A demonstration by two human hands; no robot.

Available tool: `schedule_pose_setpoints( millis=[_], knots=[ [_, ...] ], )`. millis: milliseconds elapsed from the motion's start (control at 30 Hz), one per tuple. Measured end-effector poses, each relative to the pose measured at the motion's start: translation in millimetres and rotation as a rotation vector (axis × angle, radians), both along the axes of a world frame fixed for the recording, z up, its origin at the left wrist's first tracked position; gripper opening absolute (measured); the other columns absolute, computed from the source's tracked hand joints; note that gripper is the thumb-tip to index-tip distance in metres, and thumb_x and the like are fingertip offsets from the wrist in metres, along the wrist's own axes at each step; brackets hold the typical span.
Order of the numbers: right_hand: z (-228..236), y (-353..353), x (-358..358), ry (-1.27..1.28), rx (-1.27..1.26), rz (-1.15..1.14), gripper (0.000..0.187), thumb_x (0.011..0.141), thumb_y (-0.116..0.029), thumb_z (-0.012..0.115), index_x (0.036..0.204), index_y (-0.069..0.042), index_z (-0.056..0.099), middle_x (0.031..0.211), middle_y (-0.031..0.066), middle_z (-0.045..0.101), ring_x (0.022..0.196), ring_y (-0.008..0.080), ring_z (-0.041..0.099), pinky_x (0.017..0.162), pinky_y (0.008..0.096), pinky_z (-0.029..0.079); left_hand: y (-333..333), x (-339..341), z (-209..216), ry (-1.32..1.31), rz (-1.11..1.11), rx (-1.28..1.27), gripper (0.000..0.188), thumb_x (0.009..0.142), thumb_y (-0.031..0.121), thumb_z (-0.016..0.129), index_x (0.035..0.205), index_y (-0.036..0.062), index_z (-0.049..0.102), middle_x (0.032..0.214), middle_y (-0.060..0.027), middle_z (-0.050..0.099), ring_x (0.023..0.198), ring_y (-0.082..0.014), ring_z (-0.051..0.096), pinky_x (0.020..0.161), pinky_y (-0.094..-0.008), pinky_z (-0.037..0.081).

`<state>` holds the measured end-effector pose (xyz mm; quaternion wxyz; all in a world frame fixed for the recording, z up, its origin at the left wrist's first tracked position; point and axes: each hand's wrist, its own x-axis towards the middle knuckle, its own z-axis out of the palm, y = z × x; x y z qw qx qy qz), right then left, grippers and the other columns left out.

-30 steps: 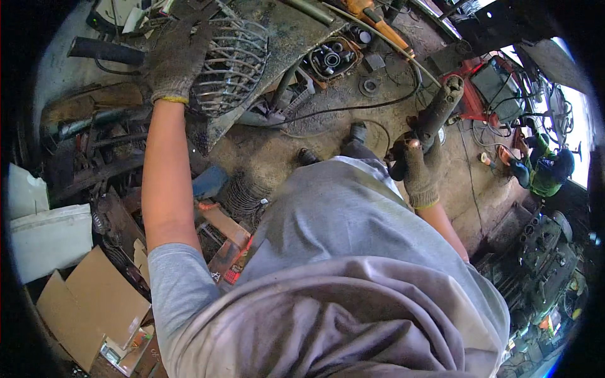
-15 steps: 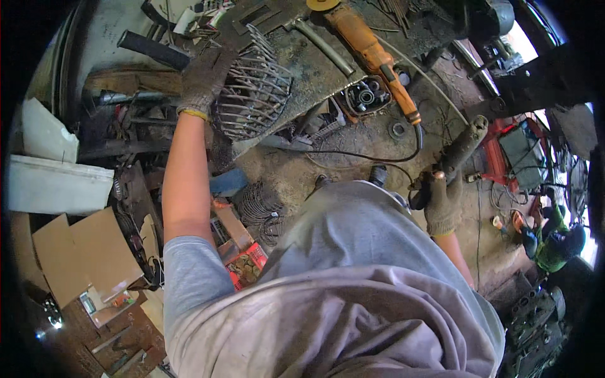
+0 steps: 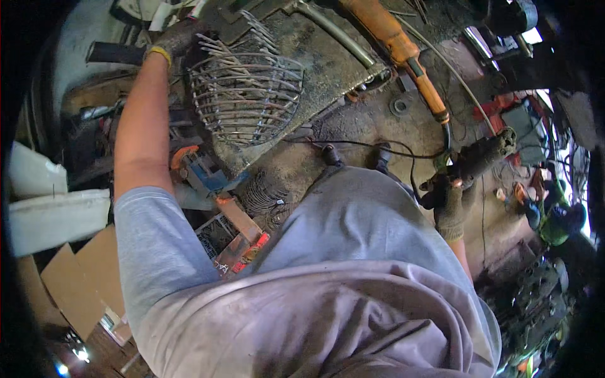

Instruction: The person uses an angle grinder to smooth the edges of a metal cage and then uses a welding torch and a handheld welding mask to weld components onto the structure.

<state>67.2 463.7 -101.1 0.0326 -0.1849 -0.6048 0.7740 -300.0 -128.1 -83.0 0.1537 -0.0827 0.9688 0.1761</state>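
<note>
A basket-like frame of bent metal rods (image 3: 249, 94) rests on the dirty metal bench top (image 3: 328, 82). My left hand (image 3: 179, 39), in a dark, soiled work glove with a yellow cuff, is at the far left of the frame. Its fingers blend into the dark clutter there, so their grip is hidden. Low at my right side, my right hand (image 3: 452, 205) wears a knitted glove and is wrapped round a dark, thick welding electrode holder (image 3: 482, 157). From its tip a long thin rod (image 3: 450, 72) runs up and away.
An orange angle grinder (image 3: 394, 38) lies beyond the bench edge, its black cord (image 3: 403, 151) looping across the floor. Near the frame are a metal tube handle (image 3: 334, 31) and a dark tube (image 3: 113, 53). Coiled wire (image 3: 261, 195) and cardboard (image 3: 75, 283) lie lower left.
My left hand has moved left and away from the rod frame's side. The view has shifted, with the frame looking larger. My right hand still holds the electrode holder, now tilted flatter.
</note>
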Motion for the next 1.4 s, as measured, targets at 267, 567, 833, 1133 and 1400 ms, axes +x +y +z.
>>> schedule_pose_setpoints(
  millis=[267, 567, 833, 1133, 1400],
  knots=[
    [1, -27, 13, -0.02, 0.138, -0.122, 0.059, 0.088, -0.046, 0.066, 0.12, -0.001, 0.046, 0.088, 0.0093, 0.06, 0.071, 0.0188, 0.061, 0.061, 0.0336, 0.053, 28, -24, -34, -0.275, 0.157, 0.51, 0.046, 0.088, 0.042, 0.064, 0.115, 0.0054, 0.064, 0.103, -0.0053, 0.068, 0.086, -0.0164, 0.062, 0.076, -0.033, 0.051],
    [2, -43, 15, -0.013, 0.104, -0.13, 0.057, 0.089, -0.042, 0.065, 0.124, 0.0, 0.047, 0.087, 0.0095, 0.06, 0.07, 0.0184, 0.061, 0.06, 0.0326, 0.053, 21, -40, -33, -0.214, 0.214, 0.294, 0.056, 0.083, 0.05, 0.067, 0.114, 0.0035, 0.064, 0.103, -0.0098, 0.068, 0.082, -0.0213, 0.062, 0.071, -0.0353, 0.049],
    [8, -44, 5, -0.007, 0.014, -0.159, 0.049, 0.088, -0.034, 0.07, 0.118, -0.003, 0.048, 0.085, 0.0032, 0.056, 0.07, 0.0132, 0.056, 0.059, 0.0289, 0.049, 45, -35, -16, 0.041, 0.335, 1.268, 0.032, 0.089, 0.009, 0.061, 0.121, 0.0083, 0.056, 0.113, -0.013, 0.065, 0.099, -0.0282, 0.065, 0.081, -0.0419, 0.059],
    [-2, -19, -3, -0.012, 0.095, -0.028, 0.046, 0.089, -0.031, 0.067, 0.119, -0.001, 0.051, 0.095, 0.0049, 0.059, 0.076, 0.0125, 0.057, 0.066, 0.0274, 0.048, 57, 26, 57, 0.306, 0.512, 1.109, 0.041, 0.095, 0.016, 0.054, 0.132, 0.0016, 0.046, 0.129, -0.0199, 0.054, 0.111, -0.0323, 0.059, 0.09, -0.0438, 0.054],
    [22, 17, -24, -0.178, 0.348, 0.266, 0.053, 0.084, -0.03, 0.069, 0.122, 0.002, 0.051, 0.091, 0.0103, 0.062, 0.079, 0.0136, 0.059, 0.071, 0.0288, 0.049, 97, 212, 108, 0.968, 0.361, 0.955, 0.043, 0.097, 0.021, 0.05, 0.136, 0.003, 0.044, 0.13, -0.0174, 0.052, 0.111, -0.0321, 0.057, 0.087, -0.0425, 0.051]
  ],
)
